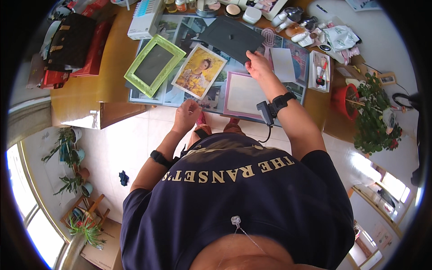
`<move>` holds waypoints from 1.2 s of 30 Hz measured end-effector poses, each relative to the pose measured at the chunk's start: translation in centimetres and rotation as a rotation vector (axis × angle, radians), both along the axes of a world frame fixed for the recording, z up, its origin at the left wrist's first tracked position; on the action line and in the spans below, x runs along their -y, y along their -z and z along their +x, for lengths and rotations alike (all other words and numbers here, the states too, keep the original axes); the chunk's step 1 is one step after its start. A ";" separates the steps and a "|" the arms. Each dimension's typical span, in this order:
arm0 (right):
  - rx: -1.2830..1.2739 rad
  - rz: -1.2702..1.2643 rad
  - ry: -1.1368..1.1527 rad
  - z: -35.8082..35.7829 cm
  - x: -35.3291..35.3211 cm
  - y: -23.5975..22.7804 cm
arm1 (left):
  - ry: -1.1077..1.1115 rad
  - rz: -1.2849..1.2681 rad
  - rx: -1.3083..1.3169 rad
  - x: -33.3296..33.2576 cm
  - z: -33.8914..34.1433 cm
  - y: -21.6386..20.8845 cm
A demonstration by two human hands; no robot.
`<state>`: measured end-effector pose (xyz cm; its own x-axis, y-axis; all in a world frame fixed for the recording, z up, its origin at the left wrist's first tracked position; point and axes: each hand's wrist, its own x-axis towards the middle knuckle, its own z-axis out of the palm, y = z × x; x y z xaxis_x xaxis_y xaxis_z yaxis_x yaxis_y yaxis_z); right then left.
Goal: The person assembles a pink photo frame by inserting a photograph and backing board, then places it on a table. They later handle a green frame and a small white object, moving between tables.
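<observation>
My right hand (259, 65) pinches the near right corner of a dark grey backing board (229, 37), which lies tilted over the far middle of the desk. My left hand (186, 116) hovers at the desk's front edge with its fingers curled, and nothing shows in them. Just beyond it lies a printed photo (199, 72) of a person among yellow flowers. Left of the photo is a green ornate picture frame (172, 62) with a dark opening. A pink-edged frame (226, 96) with a pale inside lies between my hands, near the front edge.
A pink hairbrush (268, 38) and a white card (283, 64) lie right of the board. Beyond are a white organizer box (319, 71), bottles (288, 17) and a red-potted plant (345, 101). At far left sit a white box (145, 20) and a dark handbag (72, 42).
</observation>
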<state>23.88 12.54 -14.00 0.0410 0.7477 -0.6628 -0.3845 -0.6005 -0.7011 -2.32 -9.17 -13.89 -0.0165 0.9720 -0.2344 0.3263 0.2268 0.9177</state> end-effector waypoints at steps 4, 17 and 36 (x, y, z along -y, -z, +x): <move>-0.035 -0.008 0.001 0.7 1.3 -1.9 | -0.006 0.026 0.020 -0.5 -0.3 -0.2; 0.002 0.016 -0.299 8.7 16.4 -6.8 | 0.071 -0.131 0.318 -5.2 1.5 -4.1; 0.869 0.313 -0.371 12.4 19.8 -3.0 | 0.161 -0.343 0.218 -5.1 6.5 -2.2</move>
<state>36.26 -7.27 -11.01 0.1465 0.9476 -0.2839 0.5123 -0.3182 -0.7977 4.23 -4.09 -11.66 0.2144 0.8233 -0.5255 0.1893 0.4928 0.8493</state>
